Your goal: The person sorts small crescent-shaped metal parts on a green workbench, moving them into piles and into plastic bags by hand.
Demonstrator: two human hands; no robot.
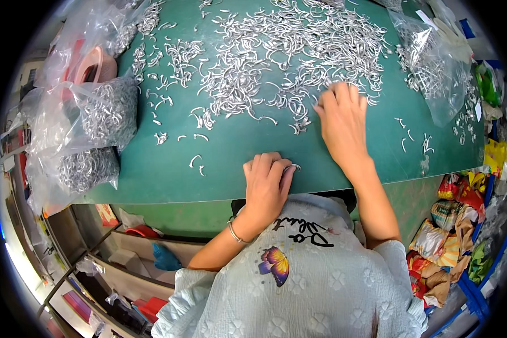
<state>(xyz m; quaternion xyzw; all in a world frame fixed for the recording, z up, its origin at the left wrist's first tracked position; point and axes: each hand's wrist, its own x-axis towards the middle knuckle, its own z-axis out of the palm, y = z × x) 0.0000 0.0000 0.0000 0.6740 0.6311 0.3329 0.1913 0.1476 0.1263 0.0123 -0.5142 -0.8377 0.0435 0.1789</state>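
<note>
My left hand (266,181) is closed near the table's front edge, its fingers curled under. A small curved silver metal piece (296,167) sticks out between its thumb and fingers. Farther forward and to the right, my right hand (343,121) reaches to the near edge of a wide heap of similar metal pieces (315,42). Its fingers bend down among them and are slightly smeared; whether they grip a piece is hidden. A few loose curved pieces (200,137) lie to the left of my hands on the green tabletop (219,160).
Clear plastic bags filled with metal pieces (110,110) stand at the left table edge, beside a pink container (98,65). Another clear bag (436,73) lies at the right. Below the table are shelves (135,267) at left and colourful packages (448,225) at right.
</note>
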